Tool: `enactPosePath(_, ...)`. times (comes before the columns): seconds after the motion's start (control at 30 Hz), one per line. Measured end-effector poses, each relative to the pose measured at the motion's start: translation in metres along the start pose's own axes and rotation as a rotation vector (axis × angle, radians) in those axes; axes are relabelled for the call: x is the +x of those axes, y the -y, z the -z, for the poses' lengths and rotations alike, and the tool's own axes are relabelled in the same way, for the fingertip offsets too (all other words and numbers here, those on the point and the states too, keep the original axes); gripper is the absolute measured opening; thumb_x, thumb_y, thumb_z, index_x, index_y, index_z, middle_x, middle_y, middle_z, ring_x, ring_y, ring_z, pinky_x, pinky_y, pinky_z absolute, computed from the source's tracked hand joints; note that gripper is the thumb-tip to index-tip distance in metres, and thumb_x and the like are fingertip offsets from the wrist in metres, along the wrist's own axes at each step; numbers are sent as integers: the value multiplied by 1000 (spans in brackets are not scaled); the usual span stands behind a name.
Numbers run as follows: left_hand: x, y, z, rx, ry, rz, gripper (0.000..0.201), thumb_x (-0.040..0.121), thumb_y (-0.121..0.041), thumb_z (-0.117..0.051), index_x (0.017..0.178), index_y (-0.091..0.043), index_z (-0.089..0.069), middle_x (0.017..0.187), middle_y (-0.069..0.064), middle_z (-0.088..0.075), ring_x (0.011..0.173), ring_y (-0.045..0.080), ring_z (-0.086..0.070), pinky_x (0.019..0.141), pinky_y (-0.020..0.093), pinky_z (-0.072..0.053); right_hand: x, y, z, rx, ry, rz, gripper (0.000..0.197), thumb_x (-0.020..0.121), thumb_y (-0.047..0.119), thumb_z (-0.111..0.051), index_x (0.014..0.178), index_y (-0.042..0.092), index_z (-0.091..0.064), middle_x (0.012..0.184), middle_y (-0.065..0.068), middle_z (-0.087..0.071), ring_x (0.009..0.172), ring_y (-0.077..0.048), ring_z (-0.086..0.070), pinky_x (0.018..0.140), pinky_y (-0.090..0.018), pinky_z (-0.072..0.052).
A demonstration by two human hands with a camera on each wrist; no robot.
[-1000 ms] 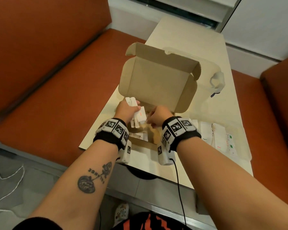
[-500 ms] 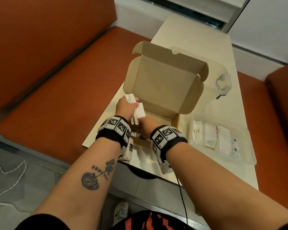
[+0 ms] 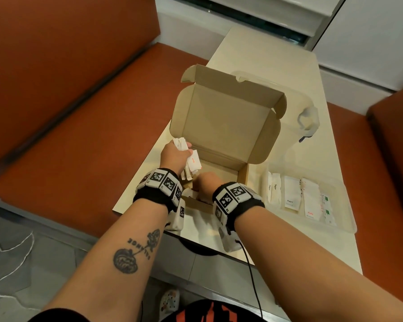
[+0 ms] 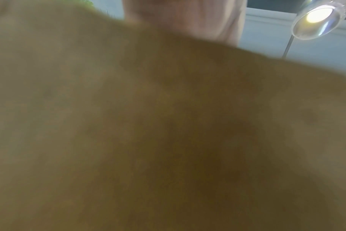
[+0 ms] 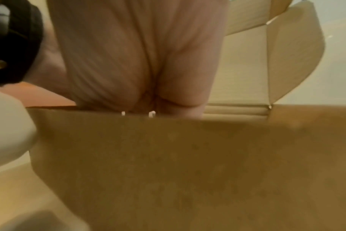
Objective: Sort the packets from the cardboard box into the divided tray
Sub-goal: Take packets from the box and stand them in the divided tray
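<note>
An open cardboard box stands on the table with its lid up. My left hand is over the box's left side and grips a bunch of white packets. My right hand reaches down into the box near its front wall; its fingers are hidden, and two white packet tips show at the wall's edge. More packets lie inside the box. The clear divided tray sits to the right of the box, with sorted packets in its compartments. The left wrist view shows only blurred cardboard.
The cream table stretches away beyond the box. A clear lid with a white clip lies behind the tray. Orange bench seats flank the table on both sides. A black cable hangs from my right wrist.
My right hand has moved left and down, deeper into the box near its front wall. My left hand has kept hold of the bunch of packets over the left side.
</note>
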State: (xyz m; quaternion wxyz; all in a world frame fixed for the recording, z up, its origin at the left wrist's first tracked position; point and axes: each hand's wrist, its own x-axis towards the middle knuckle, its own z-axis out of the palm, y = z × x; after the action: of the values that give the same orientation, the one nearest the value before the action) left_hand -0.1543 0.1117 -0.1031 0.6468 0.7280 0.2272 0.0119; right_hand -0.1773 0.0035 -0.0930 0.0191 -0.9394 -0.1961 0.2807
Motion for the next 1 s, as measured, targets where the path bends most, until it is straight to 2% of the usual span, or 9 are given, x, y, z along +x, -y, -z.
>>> enactPosePath(0.13, 1, 1, 0, 2, 1, 4, 16, 85, 0, -61, 96, -11, -64, 109, 16, -66, 104, 30, -62, 93, 42, -50, -2, -16, 7, 209, -48, -79, 19, 79, 13, -72, 98, 13, -68, 98, -4, -67, 86, -19, -62, 78, -28, -51)
enactPosePath(0.2, 1, 2, 1, 1, -8, 4, 16, 85, -1, -62, 97, -11, -64, 109, 15, -67, 104, 29, -62, 94, 42, -49, -5, -27, 17, 395, -112, -135, 17, 76, 13, -77, 89, 14, -66, 92, -6, -67, 80, -19, -64, 77, -31, -55)
enactPosePath(0.27, 1, 2, 0, 2, -14, 6, 16, 85, -1, -62, 98, -10, -65, 109, 15, -67, 104, 29, -62, 95, 42, -49, -10, -37, 28, 584, -175, -181, 17, 77, 11, -76, 90, 11, -64, 92, -8, -67, 78, -21, -67, 74, -33, -59)
enactPosePath(0.4, -6, 0, -10, -32, 18, 13, 16, 85, 0, -61, 98, -9, -65, 100, 13, -66, 99, 29, -62, 91, 39, -50, -25, -54, 42, 882, -309, -201, 23, 76, 5, -76, 95, 1, -64, 87, -8, -60, 63, -14, -60, 50, -19, -55)
enactPosePath(0.57, -25, -12, -36, -214, 212, 69, 24, 86, 7, -54, 85, -15, -62, 87, 10, -64, 80, 24, -62, 76, 33, -51, -44, -76, 45, 1060, -359, -185, 23, 78, 3, -74, 98, -5, -64, 87, -12, -63, 67, -18, -64, 57, -25, -59)
enactPosePath(0.67, -36, -21, -56, -319, 266, 139, 24, 89, 8, -49, 86, -13, -61, 83, 10, -64, 74, 22, -63, 66, 31, -52, -56, -94, 42, 1127, -389, -192, 25, 78, 0, -72, 100, -9, -62, 91, -16, -62, 68, -18, -63, 53, -22, -57)
enactPosePath(0.77, -47, -26, -78, -303, 306, 163, 23, 90, 6, -48, 86, -13, -61, 82, 9, -64, 71, 20, -63, 65, 30, -51, -71, -116, 39, 1170, -354, -212, 16, 78, 0, -73, 92, -2, -64, 88, -14, -63, 65, -16, -63, 50, -19, -55)
enactPosePath(0.9, -65, -29, -107, -285, 377, 203, 21, 90, 5, -48, 86, -11, -61, 83, 9, -64, 72, 20, -63, 64, 30, -51, -91, -150, 30, 1184, -323, -230, 12, 76, 1, -75, 79, 7, -64, 84, -13, -66, 59, -14, -63, 57, -22, -58)
enactPosePath(1.0, -78, -31, -130, -289, 415, 235, 15, 91, -2, -50, 86, -10, -62, 82, 9, -64, 70, 20, -62, 61, 28, -49, -104, -174, 26, 1200, -331, -240, 14, 75, 1, -76, 76, 9, -64, 79, -10, -67, 52, -9, -64, 52, -18, -55)
